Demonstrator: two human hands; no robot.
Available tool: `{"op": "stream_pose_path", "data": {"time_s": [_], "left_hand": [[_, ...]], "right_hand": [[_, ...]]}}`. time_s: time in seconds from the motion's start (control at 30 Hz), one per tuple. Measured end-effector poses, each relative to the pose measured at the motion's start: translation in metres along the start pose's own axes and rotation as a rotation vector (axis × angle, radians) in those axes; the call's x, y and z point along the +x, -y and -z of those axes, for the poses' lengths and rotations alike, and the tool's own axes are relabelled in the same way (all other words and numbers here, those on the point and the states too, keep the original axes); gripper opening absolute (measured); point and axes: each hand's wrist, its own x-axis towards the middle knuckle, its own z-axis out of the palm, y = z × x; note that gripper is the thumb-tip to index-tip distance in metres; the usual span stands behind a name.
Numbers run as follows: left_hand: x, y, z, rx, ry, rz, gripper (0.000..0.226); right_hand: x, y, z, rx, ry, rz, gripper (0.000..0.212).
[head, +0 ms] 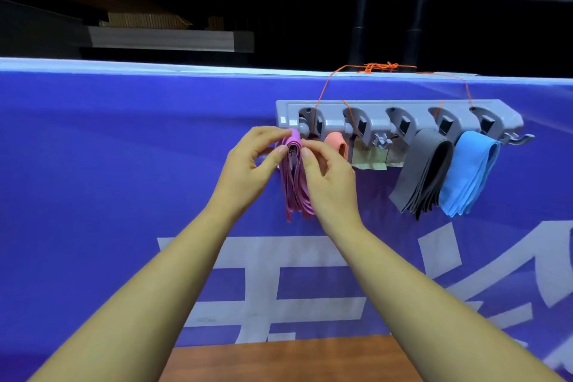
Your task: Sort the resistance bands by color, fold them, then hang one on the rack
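Note:
A grey plastic rack (400, 112) hangs by orange string against a blue banner. A folded pink band (294, 183) drapes over the rack's leftmost hook. My left hand (251, 167) pinches its top from the left and my right hand (328, 174) pinches it from the right. Just right of my hands a salmon band (336, 143) hangs on a hook. Further right hang a folded grey band (418, 174) and a folded blue band (468, 174), side by side. A pale green band (369, 158) shows partly behind the rack's middle.
The blue banner (124, 164) with large white characters covers a barrier. A brown wooden tabletop (288, 360) lies at the bottom edge between my forearms. An empty hook (521, 139) sticks out at the rack's right end. Black railings (359, 3) stand behind the barrier.

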Motion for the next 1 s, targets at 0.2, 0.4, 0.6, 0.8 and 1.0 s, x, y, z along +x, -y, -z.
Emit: {"op": "stream_pose_path", "data": {"time_s": [0.2, 0.4, 0.6, 0.8, 1.0], "left_hand": [[0.001, -0.009, -0.004, -0.007, -0.009, 0.034, 0.022], [-0.017, -0.011, -0.010, 0.059, -0.020, 0.080, 0.031], [-0.077, 0.011, -0.009, 0.180, -0.108, 0.374, 0.018], [-0.174, 0.030, -0.043, 0.268, 0.034, 0.729, 0.012], [-0.273, 0.033, -0.118, 0.312, 0.217, 0.890, 0.010]], "right_hand": [[0.007, 0.003, 0.000, -0.042, 0.023, 0.007, 0.024], [-0.015, 0.003, 0.018, -0.079, 0.121, -0.074, 0.022], [-0.056, -0.023, 0.054, -0.218, 0.303, -0.168, 0.023], [-0.123, -0.103, 0.104, -0.460, 0.517, -0.326, 0.044], [-0.208, -0.177, 0.161, -0.632, 0.695, -0.443, 0.049]]}}
